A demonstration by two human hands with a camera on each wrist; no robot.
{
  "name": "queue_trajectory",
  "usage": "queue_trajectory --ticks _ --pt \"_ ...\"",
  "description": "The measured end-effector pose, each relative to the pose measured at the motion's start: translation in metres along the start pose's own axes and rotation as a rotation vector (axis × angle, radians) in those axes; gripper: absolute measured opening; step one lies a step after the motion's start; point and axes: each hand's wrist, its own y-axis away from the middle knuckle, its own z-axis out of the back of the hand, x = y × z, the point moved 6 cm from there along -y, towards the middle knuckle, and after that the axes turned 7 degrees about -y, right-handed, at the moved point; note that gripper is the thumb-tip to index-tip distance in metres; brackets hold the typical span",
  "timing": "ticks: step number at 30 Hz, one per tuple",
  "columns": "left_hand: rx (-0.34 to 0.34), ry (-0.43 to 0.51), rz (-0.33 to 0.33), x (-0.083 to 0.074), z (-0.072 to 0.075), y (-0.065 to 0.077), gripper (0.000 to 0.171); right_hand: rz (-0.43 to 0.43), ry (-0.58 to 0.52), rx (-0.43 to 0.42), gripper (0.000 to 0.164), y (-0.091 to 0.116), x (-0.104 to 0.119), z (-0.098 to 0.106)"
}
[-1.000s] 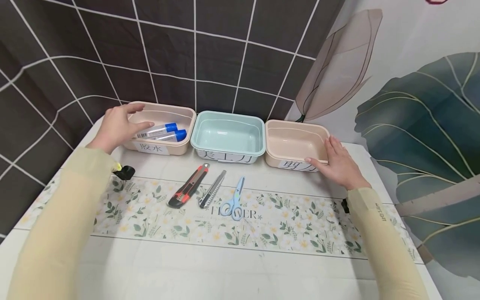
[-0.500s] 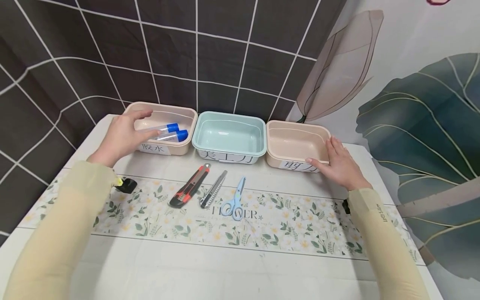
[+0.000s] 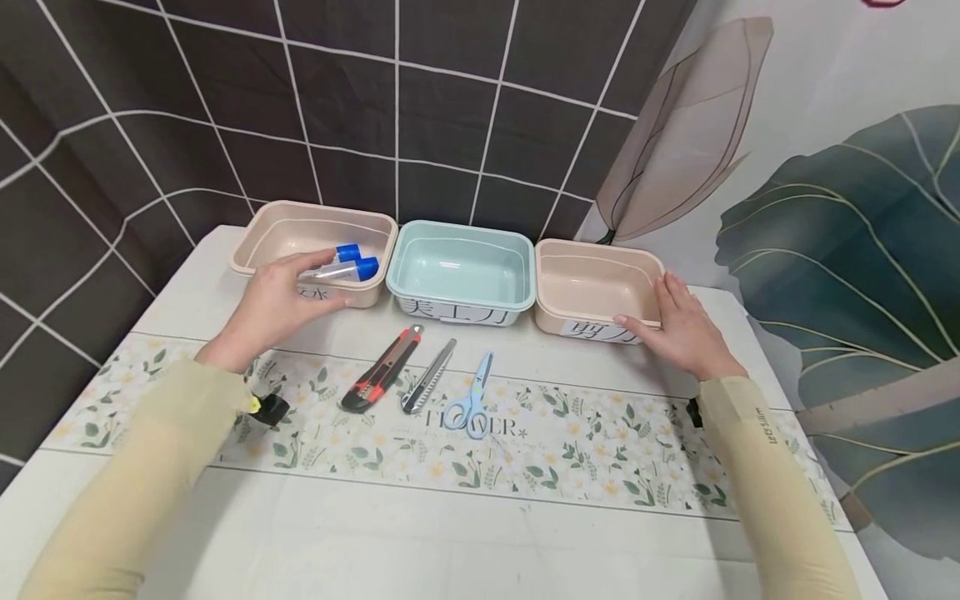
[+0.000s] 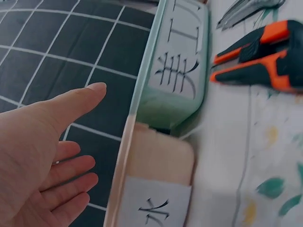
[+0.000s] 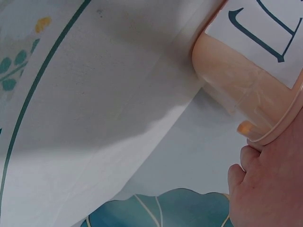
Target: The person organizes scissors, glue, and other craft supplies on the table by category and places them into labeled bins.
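Note:
My left hand hovers at the front of the left peach bin, thumb and fingers spread; the left wrist view shows nothing between them. Inside that bin lie two clear glue tubes with blue caps, partly behind my fingers. My right hand rests against the front right corner of the right peach bin, fingers straight along its side and thumb at the front rim. Between both bins sits a light blue bin. A red-and-black utility knife, a slim silver utility knife and light blue scissors lie in front.
The bins stand in a row at the back of a white table, each with a paper label on its front. A flowered strip crosses the tabletop. Dark gridded cloth hangs behind, and a leaf-patterned backdrop is on the right.
My left hand has moved right and towards me, from over the left bin's left end to its front. The right hand stays at the right bin.

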Motion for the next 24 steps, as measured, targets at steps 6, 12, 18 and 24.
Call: queue_trajectory --ticks 6,12,18,24 --pt "0.047 0.028 0.015 -0.009 -0.021 0.012 0.076 -0.003 -0.004 -0.005 0.108 -0.001 -0.001 0.0" --pt "0.08 0.054 0.006 -0.026 -0.039 0.025 0.083 0.0 -0.007 -0.002 0.108 0.0 0.0 0.0" --pt "0.109 0.107 0.009 -0.043 -0.055 0.038 0.087 0.002 -0.007 -0.004 0.107 0.0 0.0 0.0" --pt "0.156 0.157 -0.006 -0.062 -0.071 0.049 0.094 -0.002 -0.005 -0.003 0.108 -0.001 0.0 0.0"
